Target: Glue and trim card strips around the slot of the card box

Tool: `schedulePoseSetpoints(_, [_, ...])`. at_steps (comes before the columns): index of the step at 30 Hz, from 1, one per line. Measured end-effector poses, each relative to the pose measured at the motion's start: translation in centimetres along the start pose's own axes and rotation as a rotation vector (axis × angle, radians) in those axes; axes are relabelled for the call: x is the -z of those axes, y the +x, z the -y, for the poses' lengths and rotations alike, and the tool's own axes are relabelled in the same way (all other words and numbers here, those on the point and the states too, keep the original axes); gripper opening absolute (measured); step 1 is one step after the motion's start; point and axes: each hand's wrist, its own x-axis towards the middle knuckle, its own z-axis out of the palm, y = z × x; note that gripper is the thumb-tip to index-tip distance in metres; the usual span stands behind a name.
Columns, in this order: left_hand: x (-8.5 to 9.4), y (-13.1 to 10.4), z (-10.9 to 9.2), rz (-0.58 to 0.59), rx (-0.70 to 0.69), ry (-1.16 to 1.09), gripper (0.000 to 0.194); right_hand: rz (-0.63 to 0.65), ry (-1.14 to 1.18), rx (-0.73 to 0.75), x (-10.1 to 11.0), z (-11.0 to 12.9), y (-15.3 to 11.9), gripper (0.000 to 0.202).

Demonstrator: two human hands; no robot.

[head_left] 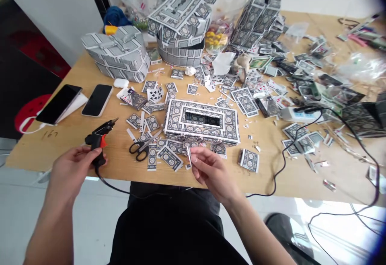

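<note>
My left hand [79, 161] is closed around the handle of a black glue gun [98, 142] with an orange trigger, its nozzle pointing up and to the right. Between the thumb and fingers of my right hand [208, 167] is a thin strip of playing card [189, 155], held upright. Just beyond that hand lies a rectangular box [175, 117] covered in patterned card backs, with a slot in its top. Black scissors [143, 148] rest between my two hands. Cut cards [169, 158] are scattered along the near side of the box.
Two phones [97, 100] and a white earbud case [121, 83] lie at the left. Card-covered boxes [181, 52] stand at the back. A power strip [291, 114] sits at the right, with a black cord [283, 156] hanging over the front edge. Card scraps litter the right side.
</note>
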Motion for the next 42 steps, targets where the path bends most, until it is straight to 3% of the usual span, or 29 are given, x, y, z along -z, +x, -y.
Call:
schedulePoseSetpoints(3, [-0.2, -0.8, -0.2, 0.052, 0.104, -0.199, 0.024, -0.016, 0.099, -0.063, -0.2, -0.6, -0.1, 0.027])
schedulePoseSetpoints(8, [-1.4, -2.0, -0.3, 0.299, 0.297, -0.514, 0.037, -0.052, 0.199, -0.091, -0.9, -0.3, 0.3, 0.029])
schedulePoseSetpoints(10, [-2.4, -2.7, -0.2, 0.31, 0.324, -0.597, 0.035, -0.056, 0.172, -0.067, -1.2, -0.3, 0.5, 0.03])
schedulePoseSetpoints(13, [-4.6, -4.0, 0.0, 0.277, 0.249, -0.607, 0.029, -0.062, 0.08, -0.015, -1.5, -0.7, 0.7, 0.033])
schedulePoseSetpoints(17, [-7.6, -5.8, 0.4, 0.164, -0.043, -0.551, 0.025, -0.095, -0.036, 0.096, -1.6, -1.8, 0.7, 0.035])
schedulePoseSetpoints(21, [-9.0, -6.9, 1.0, 0.187, -0.177, -0.417, 0.026, -0.134, -0.086, 0.179, -1.7, -2.5, 0.6, 0.038])
schedulePoseSetpoints(29, [-11.2, -9.5, 0.1, 0.298, -0.192, -0.261, 0.021, -0.038, -0.281, 0.226, -2.1, -2.9, -0.7, 0.057])
schedulePoseSetpoints(36, [-14.2, -11.5, 0.0, 0.106, -0.233, -0.274, 0.023, 0.031, -0.188, 0.27, -3.7, -3.2, -1.8, 0.062])
schedulePoseSetpoints(42, [-14.8, -11.5, 1.1, 0.133, -0.07, -0.368, 0.042, 0.068, -0.141, 0.296, -4.3, -3.6, -2.1, 0.058])
